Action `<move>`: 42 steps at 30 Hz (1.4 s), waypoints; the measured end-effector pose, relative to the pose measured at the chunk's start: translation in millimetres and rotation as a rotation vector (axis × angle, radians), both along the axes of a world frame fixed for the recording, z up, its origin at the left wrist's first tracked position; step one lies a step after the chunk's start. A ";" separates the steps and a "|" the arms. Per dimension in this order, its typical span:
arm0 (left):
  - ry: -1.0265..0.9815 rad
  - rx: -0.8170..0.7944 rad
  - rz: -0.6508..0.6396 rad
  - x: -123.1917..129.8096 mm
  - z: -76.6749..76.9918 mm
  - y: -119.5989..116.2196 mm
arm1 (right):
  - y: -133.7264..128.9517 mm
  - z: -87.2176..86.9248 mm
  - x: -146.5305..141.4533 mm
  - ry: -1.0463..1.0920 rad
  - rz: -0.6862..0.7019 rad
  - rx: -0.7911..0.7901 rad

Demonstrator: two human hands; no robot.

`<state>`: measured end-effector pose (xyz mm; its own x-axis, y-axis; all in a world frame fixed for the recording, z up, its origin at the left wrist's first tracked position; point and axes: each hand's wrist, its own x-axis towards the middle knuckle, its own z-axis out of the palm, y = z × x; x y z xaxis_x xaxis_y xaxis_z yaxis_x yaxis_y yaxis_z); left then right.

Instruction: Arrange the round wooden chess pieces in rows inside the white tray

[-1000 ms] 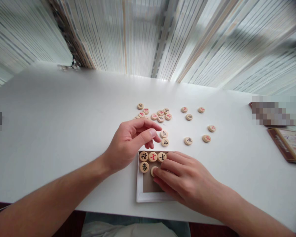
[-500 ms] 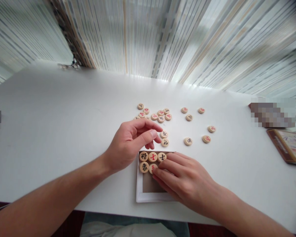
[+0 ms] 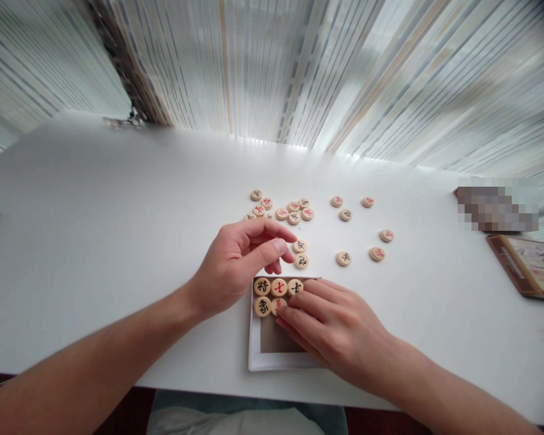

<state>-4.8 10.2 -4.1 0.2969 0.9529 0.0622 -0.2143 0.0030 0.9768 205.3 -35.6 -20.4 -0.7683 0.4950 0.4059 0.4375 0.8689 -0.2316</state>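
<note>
Red-marked piece (image 3: pixel 278 304): flat in the box (image 3: pixel 254 341), face up, mark partly covered; round, without a long axis.
Change: its red mark shows, unseen one second ago.
Right hand (image 3: pixel 333 320): fingertips touch it; cannot tell whether the grip closes.
Left hand (image 3: pixel 238 260): open grip, loosely curled.

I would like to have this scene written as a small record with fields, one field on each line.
left hand: fingers curved and apart, beside two black-marked pieces; contact unclear
right hand: fingertips at a red-marked piece; grip unclear
box: white rim, brown floor
visible in box: five round pieces, three marked black, two red; more may be hidden by the right hand
outside box: loose pieces, red-marked and black-marked, on white table
far right: book
background: striped curtain
</note>
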 end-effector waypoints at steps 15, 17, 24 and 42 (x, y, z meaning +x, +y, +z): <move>0.039 0.043 0.159 -12.4 1.6 6.3 | 16.7 12.9 10.3 0.207 -0.125 -0.047; 0.032 0.029 0.220 -14.6 3.1 9.4 | 24.0 13.3 14.7 0.277 -0.179 -0.042; 0.101 0.030 0.263 -21.8 -6.4 17.9 | 52.3 6.6 29.4 0.435 -0.473 -0.044; 0.149 0.002 0.316 -26.8 -9.2 26.1 | 60.3 -3.4 33.2 0.400 -0.542 -0.143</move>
<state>-31.6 36.3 -13.3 -0.0071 0.9991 0.0425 -0.0590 -0.0429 0.9973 238.5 24.6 -23.8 -0.2013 0.8371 0.5087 0.6587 0.5000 -0.5622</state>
